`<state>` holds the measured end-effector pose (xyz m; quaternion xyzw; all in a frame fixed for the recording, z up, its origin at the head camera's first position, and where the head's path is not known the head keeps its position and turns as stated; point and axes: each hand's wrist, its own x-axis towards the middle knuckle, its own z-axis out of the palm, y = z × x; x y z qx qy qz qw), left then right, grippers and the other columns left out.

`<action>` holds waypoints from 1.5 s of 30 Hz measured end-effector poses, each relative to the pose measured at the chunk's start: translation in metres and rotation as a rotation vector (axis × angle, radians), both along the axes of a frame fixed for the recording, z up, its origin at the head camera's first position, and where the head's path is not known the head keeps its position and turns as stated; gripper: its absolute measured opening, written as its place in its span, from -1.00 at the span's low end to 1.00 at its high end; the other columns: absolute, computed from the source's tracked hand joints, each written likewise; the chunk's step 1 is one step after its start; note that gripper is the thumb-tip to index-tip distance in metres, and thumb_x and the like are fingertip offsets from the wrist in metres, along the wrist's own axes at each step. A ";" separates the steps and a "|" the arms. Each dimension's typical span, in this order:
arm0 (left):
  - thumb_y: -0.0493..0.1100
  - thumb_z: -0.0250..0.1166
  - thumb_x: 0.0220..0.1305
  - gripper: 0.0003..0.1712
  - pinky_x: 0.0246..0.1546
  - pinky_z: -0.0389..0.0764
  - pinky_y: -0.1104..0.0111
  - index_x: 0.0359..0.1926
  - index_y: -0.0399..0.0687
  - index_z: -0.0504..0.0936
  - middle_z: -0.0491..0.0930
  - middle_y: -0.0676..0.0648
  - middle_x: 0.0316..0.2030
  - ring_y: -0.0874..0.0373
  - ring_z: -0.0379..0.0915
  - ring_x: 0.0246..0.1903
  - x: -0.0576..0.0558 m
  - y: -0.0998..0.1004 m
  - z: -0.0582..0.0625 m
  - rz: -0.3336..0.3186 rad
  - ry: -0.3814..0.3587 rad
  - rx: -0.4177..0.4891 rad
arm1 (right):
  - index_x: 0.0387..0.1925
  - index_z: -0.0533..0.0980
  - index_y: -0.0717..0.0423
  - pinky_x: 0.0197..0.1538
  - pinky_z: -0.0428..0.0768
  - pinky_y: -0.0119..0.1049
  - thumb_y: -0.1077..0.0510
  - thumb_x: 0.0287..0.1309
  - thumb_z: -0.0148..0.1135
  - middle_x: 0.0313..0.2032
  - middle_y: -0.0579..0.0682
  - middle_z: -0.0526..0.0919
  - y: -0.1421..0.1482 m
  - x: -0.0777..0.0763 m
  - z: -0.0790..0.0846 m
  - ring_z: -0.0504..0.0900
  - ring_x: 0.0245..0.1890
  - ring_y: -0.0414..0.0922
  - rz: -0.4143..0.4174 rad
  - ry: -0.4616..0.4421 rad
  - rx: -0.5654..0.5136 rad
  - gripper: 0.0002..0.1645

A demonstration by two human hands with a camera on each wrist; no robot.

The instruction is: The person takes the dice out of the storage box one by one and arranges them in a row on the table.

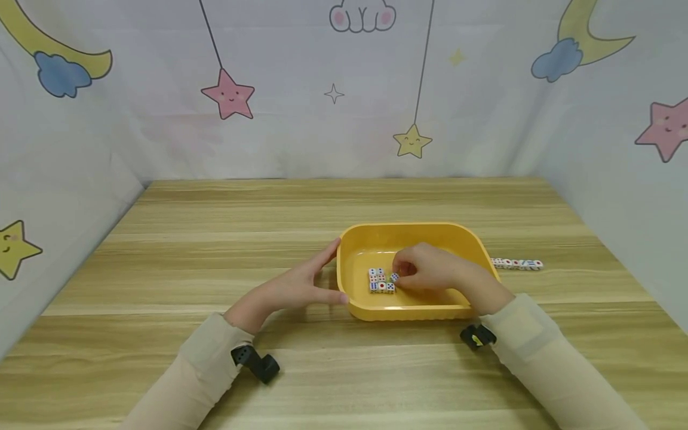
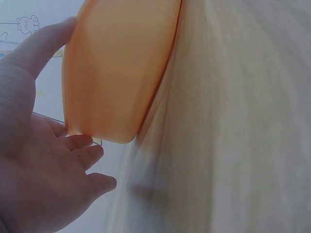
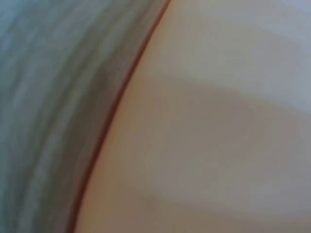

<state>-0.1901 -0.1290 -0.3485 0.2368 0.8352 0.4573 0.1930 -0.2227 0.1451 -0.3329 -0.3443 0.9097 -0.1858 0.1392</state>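
A yellow plastic tray (image 1: 414, 312) with rounded corners stands on the table. Inside it, toward its left end, several white dice (image 1: 378, 278) sit close together in rows. My right hand (image 1: 432, 267) reaches into the tray and pinches a die (image 1: 395, 277) between thumb and fingertips, just right of those rows. At the tray's left end my left hand (image 1: 292, 290) is spread, its thumb and fingertips touching the rim and wall. The tray's outer wall (image 2: 121, 73) shows up close in the left wrist view. In the right wrist view, only its blurred wall (image 3: 194, 145) shows; the hand is hidden.
A straight line of dice (image 1: 518, 264) lies on the wooden table (image 1: 344, 370) beyond the tray's right end, partly hidden by it. A white curtain (image 1: 301, 137) printed with stars and moons hangs behind the table and along both sides.
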 end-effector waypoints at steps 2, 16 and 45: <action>0.21 0.40 -0.16 0.21 0.30 -0.17 0.04 0.36 0.43 -0.27 -0.16 0.17 0.37 0.21 -0.26 0.35 0.000 0.000 0.000 -0.003 0.002 -0.002 | -0.45 0.50 -0.06 -0.38 0.41 -0.39 0.06 0.05 0.22 -0.56 -0.19 0.45 0.001 0.000 0.000 0.39 -0.50 -0.25 -0.011 0.003 -0.002 -0.93; 0.19 0.40 -0.15 0.21 0.30 -0.18 0.04 0.36 0.43 -0.28 -0.16 0.17 0.37 0.21 -0.27 0.35 0.002 0.001 0.001 -0.003 -0.004 -0.003 | -0.35 0.52 -0.02 -0.33 0.46 -0.37 0.08 0.05 0.22 -0.47 -0.21 0.50 0.022 0.004 0.018 0.43 -0.42 -0.23 -0.007 0.060 -0.080 -0.89; 0.14 0.38 -0.09 0.18 0.30 -0.18 0.01 0.36 0.43 -0.29 -0.20 0.19 0.37 0.22 -0.31 0.35 0.002 0.000 0.003 0.002 -0.016 -0.022 | -0.36 0.49 -0.09 -0.45 0.45 -0.40 -0.04 0.09 0.19 -0.49 -0.14 0.53 0.114 0.013 0.047 0.44 -0.49 -0.24 -0.233 0.123 -0.099 -0.85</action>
